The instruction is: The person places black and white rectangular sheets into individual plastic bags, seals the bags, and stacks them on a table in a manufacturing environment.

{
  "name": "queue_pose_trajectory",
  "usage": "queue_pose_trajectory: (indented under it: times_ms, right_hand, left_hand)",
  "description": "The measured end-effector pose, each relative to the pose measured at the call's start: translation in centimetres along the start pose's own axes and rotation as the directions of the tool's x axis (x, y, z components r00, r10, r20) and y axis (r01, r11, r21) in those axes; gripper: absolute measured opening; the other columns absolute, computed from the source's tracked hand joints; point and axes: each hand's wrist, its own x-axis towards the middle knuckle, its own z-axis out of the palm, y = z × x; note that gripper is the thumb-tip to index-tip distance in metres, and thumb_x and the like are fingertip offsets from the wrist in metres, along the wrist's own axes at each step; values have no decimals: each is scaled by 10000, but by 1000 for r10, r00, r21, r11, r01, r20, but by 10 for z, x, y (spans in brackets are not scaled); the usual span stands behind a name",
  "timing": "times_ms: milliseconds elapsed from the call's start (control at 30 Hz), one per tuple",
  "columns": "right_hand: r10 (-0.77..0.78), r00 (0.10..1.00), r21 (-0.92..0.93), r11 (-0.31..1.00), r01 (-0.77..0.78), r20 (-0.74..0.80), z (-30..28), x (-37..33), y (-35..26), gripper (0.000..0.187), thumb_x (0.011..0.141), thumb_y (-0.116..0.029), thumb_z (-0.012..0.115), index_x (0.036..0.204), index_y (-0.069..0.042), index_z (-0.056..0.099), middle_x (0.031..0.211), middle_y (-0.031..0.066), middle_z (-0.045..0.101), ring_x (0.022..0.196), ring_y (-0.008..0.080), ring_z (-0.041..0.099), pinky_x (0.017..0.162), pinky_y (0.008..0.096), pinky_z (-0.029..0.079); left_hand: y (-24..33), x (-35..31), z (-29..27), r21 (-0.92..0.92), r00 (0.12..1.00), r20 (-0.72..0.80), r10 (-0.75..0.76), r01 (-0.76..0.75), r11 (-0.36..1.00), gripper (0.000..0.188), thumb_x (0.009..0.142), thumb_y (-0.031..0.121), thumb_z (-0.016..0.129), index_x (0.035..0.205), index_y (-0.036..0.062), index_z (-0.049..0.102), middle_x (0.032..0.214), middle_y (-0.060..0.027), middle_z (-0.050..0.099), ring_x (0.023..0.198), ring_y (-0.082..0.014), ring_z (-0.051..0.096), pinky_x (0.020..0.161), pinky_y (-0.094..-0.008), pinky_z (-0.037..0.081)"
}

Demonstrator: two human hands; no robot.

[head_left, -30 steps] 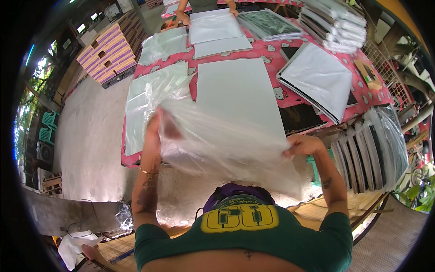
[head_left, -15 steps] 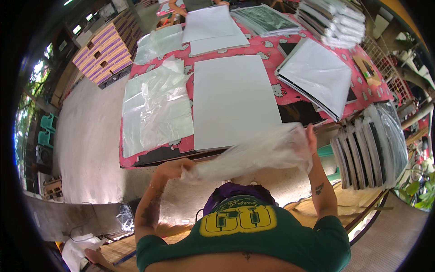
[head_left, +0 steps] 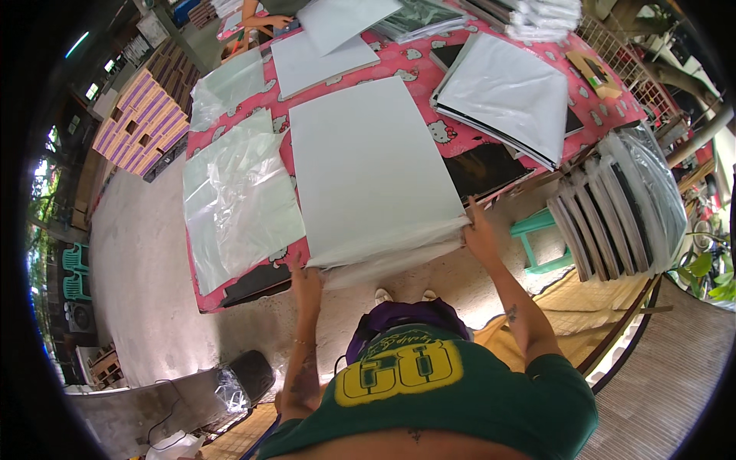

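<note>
A large white board or stack of sheets (head_left: 368, 165) lies on the table, its near end at the table's front edge. Along that near end stretches a thin clear plastic bag (head_left: 399, 262), crumpled and hanging a little below the edge. My left hand (head_left: 308, 287) grips the bag at its left corner, while my right hand (head_left: 481, 234) pinches it at the right corner. The plastic appears to overlap the board's near edge; whether the edge is inside it I cannot tell. Left of the board lies a pile of clear plastic bags (head_left: 241, 207).
A pink patterned cloth (head_left: 410, 73) covers the table. On the right are a bagged white stack (head_left: 506, 96), a tape dispenser-like brown piece (head_left: 594, 74) and upright bagged boards (head_left: 606, 215) beside a green stool (head_left: 540, 238). Across the table, a co-worker's hand (head_left: 280, 23) is near white sheets (head_left: 326, 61).
Both hands have moved forward with the plastic bag, bringing it from in front of my body to the board's near edge. My view has shifted and tilted slightly.
</note>
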Motion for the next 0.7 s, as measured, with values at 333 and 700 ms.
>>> queue_pose_trajectory:
  times_ms: [333,700]
  right_hand:
    - [-169,970,355,930,98,176,-58,-16,-52,352,802,32,474,1142,-40,528,1093,89,577,845,139,581,639,224,490]
    - [-351,936,996,71,49,-21,-85,118,-296,196,919,-135,538,1114,-126,556,1052,30,642,994,174,601,962,443,434]
  left_hand:
    - [61,-13,-60,-383,982,183,-52,120,916,522,813,112,501,1318,9,421,721,-65,610,560,-187,577,604,-316,504]
    - [269,173,-106,-986,853,49,520,-43,163,245,880,77,589,1122,61,557,1151,-91,612,1070,-236,582,1000,-486,404]
